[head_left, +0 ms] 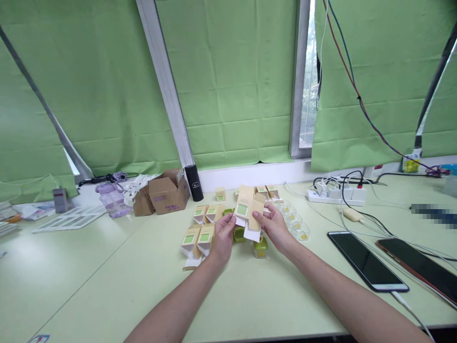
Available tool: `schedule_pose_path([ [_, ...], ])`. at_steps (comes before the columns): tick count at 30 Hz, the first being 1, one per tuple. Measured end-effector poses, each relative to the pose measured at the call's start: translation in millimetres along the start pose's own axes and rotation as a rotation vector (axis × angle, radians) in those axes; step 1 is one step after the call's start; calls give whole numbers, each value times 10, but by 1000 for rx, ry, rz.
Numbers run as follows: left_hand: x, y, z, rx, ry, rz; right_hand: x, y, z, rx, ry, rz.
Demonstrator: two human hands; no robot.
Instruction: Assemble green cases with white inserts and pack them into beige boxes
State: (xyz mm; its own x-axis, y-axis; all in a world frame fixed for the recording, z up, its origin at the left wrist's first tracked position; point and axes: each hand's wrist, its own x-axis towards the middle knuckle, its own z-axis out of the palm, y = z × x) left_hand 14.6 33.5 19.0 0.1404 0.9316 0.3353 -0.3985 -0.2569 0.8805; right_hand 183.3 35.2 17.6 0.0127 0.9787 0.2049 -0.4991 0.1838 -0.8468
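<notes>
Between both hands, above the table, is a small tan cardboard box [245,200] with a green square on its front and loose white-lined flaps. My left hand [224,237] pinches its left edge, and my right hand [275,224] grips the right side with the thumb on a flap. Below it stands a small clear container with a green lid [260,247]; more green lids [239,234] are partly hidden behind the hands. Several similar open boxes [206,237] stand left of my left hand. Clear containers with yellow spots [295,221] lie in rows beyond my right hand.
At the back are a brown carton [169,191], a black cylinder [193,183] and a purple bottle [113,200]. A power strip [336,195] with tangled cables sits back right. Two phones, one dark with a white edge [367,259] and one reddish-edged [421,267], lie beside my right forearm.
</notes>
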Motion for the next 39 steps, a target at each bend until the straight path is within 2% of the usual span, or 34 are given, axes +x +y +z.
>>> schedule_pose_path([
  [6,-2,9,7,13,24,35,-25,-28,21,-22,33,-22],
  [11,-22,1,5,26,-17,1,-47,-51,44,-44,43,-37],
  [16,15,-31,-10,16,29,-25,-58,-65,62,-62,39,-72],
  [23,68,-63,-43,-52,15,-58,-66,-87,79,-54,17,-115],
  [26,58,-59,-49,-8,14,-38,-73,-91,91,-56,27,-127],
  [28,39,-38,-50,95,29,31,-70,-89,97,-54,39,-144],
  [30,12,-5,-50,251,59,166,-59,-85,99,-55,44,-164],
  [35,-43,86,-68,732,100,669,-11,-64,69,-108,62,-279],
  [39,-48,127,-95,1082,103,995,56,2,-39,-155,172,-349],
])
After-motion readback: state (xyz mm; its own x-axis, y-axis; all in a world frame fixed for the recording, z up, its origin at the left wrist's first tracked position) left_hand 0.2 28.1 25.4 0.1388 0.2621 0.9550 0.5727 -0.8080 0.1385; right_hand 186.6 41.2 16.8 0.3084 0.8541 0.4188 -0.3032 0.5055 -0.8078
